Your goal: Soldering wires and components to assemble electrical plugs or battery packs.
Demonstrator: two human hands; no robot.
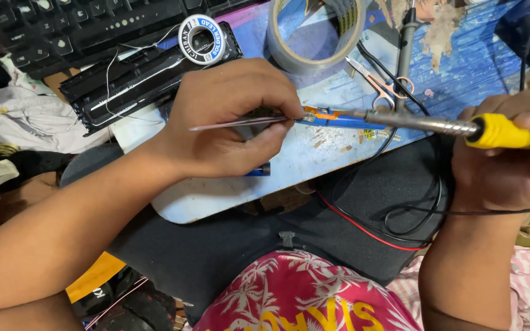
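Fingers of the left hand (228,122) were pressed together, pinching a thin wire (228,124) and a small blue circuit board (332,119) against the pale work board (240,190) on the lap. Right hand (510,159) was closed around the yellow grip of a soldering iron (424,122), whose metal tip touched the blue board's near end. Solder spool (201,39), tape roll (317,34), scissors (378,83) and keyboard (81,24) lay beyond. No container with contents showed.
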